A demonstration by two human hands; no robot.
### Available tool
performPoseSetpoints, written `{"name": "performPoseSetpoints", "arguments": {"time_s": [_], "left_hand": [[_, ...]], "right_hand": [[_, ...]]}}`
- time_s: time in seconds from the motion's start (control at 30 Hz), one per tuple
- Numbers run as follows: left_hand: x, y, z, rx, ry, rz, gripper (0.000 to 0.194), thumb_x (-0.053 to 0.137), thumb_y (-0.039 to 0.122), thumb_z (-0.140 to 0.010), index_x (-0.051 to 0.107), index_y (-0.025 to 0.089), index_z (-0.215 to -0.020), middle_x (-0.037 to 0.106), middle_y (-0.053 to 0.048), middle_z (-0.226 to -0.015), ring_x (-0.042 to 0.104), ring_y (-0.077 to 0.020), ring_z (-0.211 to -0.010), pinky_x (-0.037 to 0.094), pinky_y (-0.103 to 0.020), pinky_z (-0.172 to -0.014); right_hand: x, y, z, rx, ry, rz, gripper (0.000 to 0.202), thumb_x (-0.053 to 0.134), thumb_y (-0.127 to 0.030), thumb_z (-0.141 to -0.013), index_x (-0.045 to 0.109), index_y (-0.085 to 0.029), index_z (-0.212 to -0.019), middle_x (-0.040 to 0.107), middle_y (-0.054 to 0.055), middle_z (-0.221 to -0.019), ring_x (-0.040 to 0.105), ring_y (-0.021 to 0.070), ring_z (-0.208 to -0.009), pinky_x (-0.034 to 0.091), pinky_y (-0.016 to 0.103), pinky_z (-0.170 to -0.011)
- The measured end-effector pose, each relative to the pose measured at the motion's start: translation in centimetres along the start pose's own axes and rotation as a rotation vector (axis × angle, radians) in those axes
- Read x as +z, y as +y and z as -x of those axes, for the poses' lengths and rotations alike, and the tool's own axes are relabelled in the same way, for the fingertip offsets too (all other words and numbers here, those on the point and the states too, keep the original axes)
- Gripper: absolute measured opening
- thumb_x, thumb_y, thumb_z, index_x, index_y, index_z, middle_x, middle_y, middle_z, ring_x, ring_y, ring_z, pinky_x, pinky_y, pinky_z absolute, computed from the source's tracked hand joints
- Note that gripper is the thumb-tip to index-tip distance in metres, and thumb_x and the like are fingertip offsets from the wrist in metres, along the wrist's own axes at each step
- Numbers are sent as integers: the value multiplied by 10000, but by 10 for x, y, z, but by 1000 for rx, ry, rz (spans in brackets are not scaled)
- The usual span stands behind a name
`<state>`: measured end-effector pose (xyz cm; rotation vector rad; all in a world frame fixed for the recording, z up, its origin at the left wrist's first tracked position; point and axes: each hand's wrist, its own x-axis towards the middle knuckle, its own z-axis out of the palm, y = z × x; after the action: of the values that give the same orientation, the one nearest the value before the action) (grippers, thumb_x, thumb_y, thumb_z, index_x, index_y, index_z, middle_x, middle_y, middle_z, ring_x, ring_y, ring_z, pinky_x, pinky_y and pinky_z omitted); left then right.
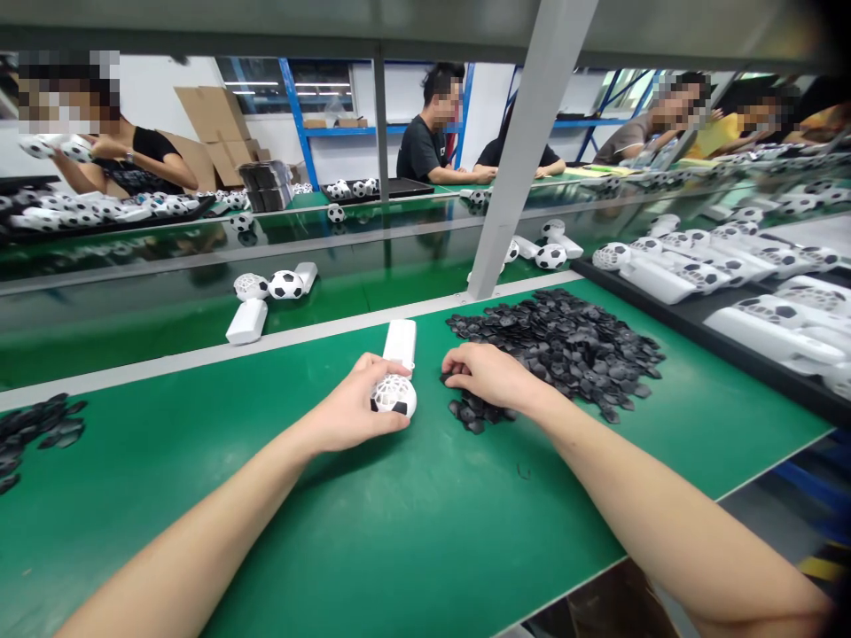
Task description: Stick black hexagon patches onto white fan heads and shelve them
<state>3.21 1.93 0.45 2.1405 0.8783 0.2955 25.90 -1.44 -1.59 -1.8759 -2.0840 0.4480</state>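
At the far left of a green table point(332, 549), a small heap of black patches point(43, 430) lies by the edge of the view. Behind it, across a glossy green conveyor belt point(372, 306), a co-worker in a black top point(156, 164) holds up white-and-black ball pieces point(57, 147). Cardboard boxes point(216, 128) are stacked to that person's right in the view. On the belt, white parts with soccer-ball heads point(285, 284) sit close together.

Near the middle of the table, the wearer's left hand point(349, 408) has its fingers clamped around the round head of a white soccer-ball unit point(394, 392) — an openwork ball with a few black panels, its plain white handle point(400, 343) pointing toward the belt. A grey post point(525, 133) slants up from the table's far edge.

Just right of the unit, the right hand point(488, 377) reaches to the edge of a large pile of black patches point(572, 337). Its fingers are bent close together with a dark piece at the tips; whether they grip it, I cannot tell.

At far right, a black tray point(751, 372) holds rows of white soccer-ball units — heads and handles side by side.
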Motion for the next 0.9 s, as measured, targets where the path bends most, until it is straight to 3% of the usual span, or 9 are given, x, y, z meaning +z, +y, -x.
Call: {"name": "performPoseSetpoints", "arguments": {"time_s": [0.17,0.33,0.5,0.57,0.73,0.9], "left_hand": [[4,3,0,28,45,-23,492,626,235,-651,478,240,-1121,431,-38,-1108,444,-233,-1059,363,-387,-939],[6,0,-1,-7,93,-32,468,605,254,-675,469,214,-1121,446,-45,-1110,477,-221,-990,386,-379,-892],[5,-2,-2,0,86,-16,474,576,218,-667,465,215,-1128,455,-40,-1107,499,-207,-946,417,-341,-834],[4,-3,-2,16,79,-15,477,571,211,-662,465,217,-1127,461,-39,-1103,503,-207,-946,421,-331,-825],[1,-5,-1,82,26,-45,490,578,189,-648,475,231,-1125,472,-27,-1084,498,-204,-953,417,-316,-828],[-2,-5,-1,77,12,-37,499,568,189,-656,460,232,-1141,469,-28,-1081,503,-195,-929,422,-308,-810]], "right_hand": [[0,-5,1,-59,-12,-75,102,562,-105,-716,562,-188,-775,593,-1,-723,543,134,-660,409,242,-602],[-11,-15,8,-141,114,-330,189,462,-131,-784,548,-213,-932,545,-28,-695,521,112,-615,415,235,-594],[-3,-29,11,-181,9,-637,143,471,-214,-827,560,-191,-937,584,-3,-785,560,112,-663,453,234,-616],[2,-31,10,-230,-2,-635,163,489,-208,-831,585,-191,-961,605,9,-824,569,121,-712,464,252,-671],[8,-31,9,-387,140,-410,139,541,-205,-832,670,-229,-879,608,24,-862,553,150,-847,428,297,-804],[9,-33,11,-323,135,-501,101,591,-174,-790,625,-195,-882,635,-4,-805,573,120,-735,451,251,-710]]}}
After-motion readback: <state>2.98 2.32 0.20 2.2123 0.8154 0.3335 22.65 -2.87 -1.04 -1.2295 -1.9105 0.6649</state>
